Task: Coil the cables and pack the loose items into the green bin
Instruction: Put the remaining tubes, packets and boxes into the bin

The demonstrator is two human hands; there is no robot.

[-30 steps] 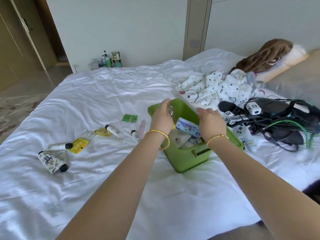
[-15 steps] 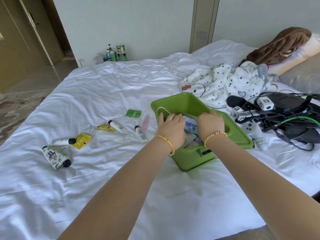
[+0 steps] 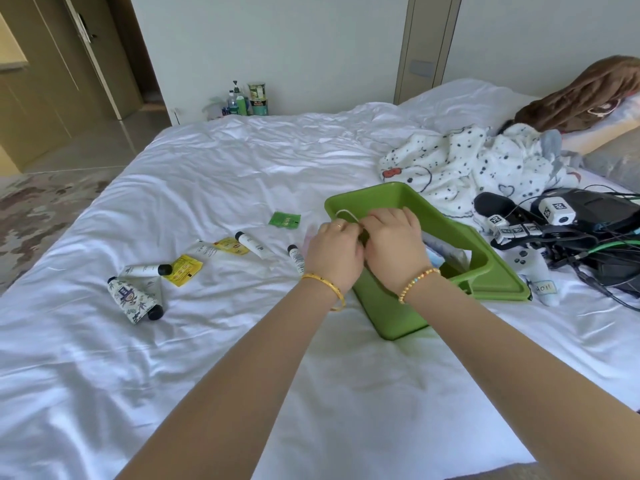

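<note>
Both hands have risen to the green bin (image 3: 450,233) rim, left hand (image 3: 334,252) and right hand (image 3: 394,244) (touching) now pinching a thin white cable (image 3: 343,212)

Head view of a white bed (image 3: 207,358) with the green bin (image 3: 498,271) as landmark. Left hand (image 3: 334,254) and right hand (image 3: 394,245) meet, touching, over the bin's left rim, fingers curled together on a thin white cable (image 3: 343,212) that loops against the bin's inner wall. Left of the bin: small tubes (image 3: 252,243), yellow sachets (image 3: 183,269), a green sachet (image 3: 284,220) and a patterned tube (image 3: 133,303) farthest out. Right of the bin: a tangle of black cables and devices (image 3: 588,237). Beyond the bin: a spotted white cloth (image 3: 478,168).
</note>
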